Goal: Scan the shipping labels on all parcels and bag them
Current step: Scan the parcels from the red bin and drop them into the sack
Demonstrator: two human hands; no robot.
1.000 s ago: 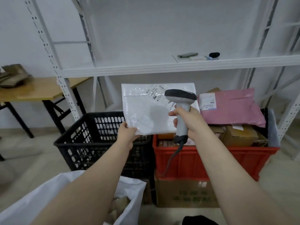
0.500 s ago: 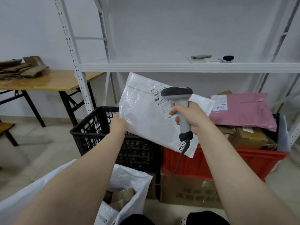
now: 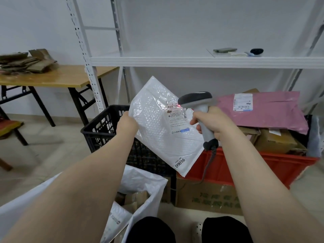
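Tilted further than half a second ago, the white bubble mailer (image 3: 157, 130) slants between the hands, and a red beam now falls on its label (image 3: 176, 116). The left hand (image 3: 127, 122) pinches the mailer's left edge, fingertips out of sight; the right hand (image 3: 212, 123) wraps the scanner (image 3: 201, 109) handle, just right of the label. The mailer looks light, soft and slick, so an edge pinch should serve. The label print is unreadable, and the white bag (image 3: 143, 183) under the left forearm is cut off.

A white bubble-textured mailer (image 3: 157, 127) glows red at its label under a grey-and-black scanner (image 3: 198, 109), beside a pink parcel (image 3: 270, 111), red crate (image 3: 263, 165) and black lattice crate (image 3: 100, 130).
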